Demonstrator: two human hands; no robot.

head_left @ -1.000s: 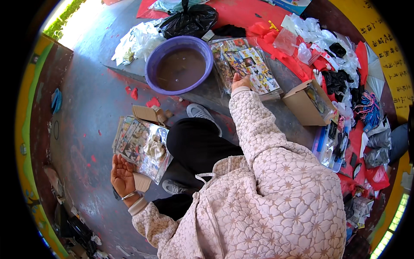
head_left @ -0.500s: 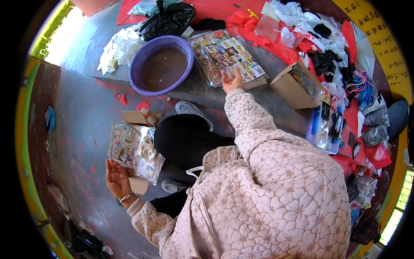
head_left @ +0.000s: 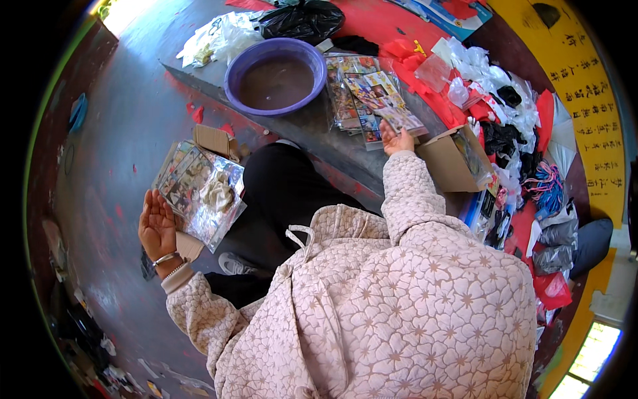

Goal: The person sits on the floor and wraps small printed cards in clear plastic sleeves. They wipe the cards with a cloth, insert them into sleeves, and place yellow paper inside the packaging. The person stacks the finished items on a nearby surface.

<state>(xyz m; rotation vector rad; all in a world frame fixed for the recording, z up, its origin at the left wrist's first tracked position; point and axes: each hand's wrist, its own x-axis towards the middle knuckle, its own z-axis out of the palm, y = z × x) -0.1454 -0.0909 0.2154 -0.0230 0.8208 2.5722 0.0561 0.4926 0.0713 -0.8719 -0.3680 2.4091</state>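
Note:
My right hand (head_left: 397,138) is at the near edge of a colourful printed sheet (head_left: 382,96), its fingers closed on that edge. The sheet lies askew across a stack of similar picture sheets in clear plastic (head_left: 337,100). Palm up, my left hand (head_left: 157,223) has its fingers stretched out and nothing in it. It is beside a second stack of plastic-covered picture sheets (head_left: 183,179), which rests over an opened cardboard box (head_left: 214,141). A crumpled off-white cloth or glove (head_left: 216,193) lies on that second stack.
A purple basin (head_left: 234,100) of murky water stands on the raised ledge, with a black plastic bag (head_left: 302,23) behind it. An open cardboard box (head_left: 442,159) is just right of my right hand. Plastic bags (head_left: 525,120) and coloured cords (head_left: 546,186) clutter the right side.
My right hand has closed on the top sheet's near edge, and that sheet has turned askew on the stack. My left hand stays open beside the other stack. The view has shifted.

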